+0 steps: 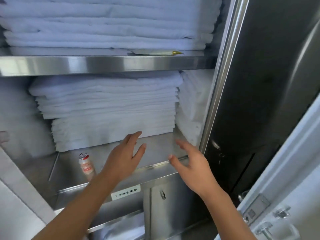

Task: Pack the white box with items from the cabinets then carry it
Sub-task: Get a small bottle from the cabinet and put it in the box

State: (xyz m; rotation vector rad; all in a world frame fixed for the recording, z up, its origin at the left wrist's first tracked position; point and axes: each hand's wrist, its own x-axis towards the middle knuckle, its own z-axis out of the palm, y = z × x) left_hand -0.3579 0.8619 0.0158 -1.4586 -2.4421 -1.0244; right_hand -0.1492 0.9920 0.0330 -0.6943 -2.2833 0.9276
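A tall stack of folded white linen [107,108] sits on the middle steel shelf [155,149] of an open cabinet. My left hand [124,158] reaches over the shelf's front lip, fingers apart, its fingertips at the stack's bottom front edge. To the right, my right hand [188,163] hovers over the shelf's lip, open and empty, with its thumb near the lip. More white linen [194,104] stands on edge against the cabinet's right wall. The white box is out of view.
The upper shelf [107,64] carries another big stack of white sheets [107,23]. A small drink bottle with a red label [85,166] stands at the shelf's front left. The steel cabinet door [270,84] is swung open on the right. A labelled lower compartment [125,192] lies beneath.
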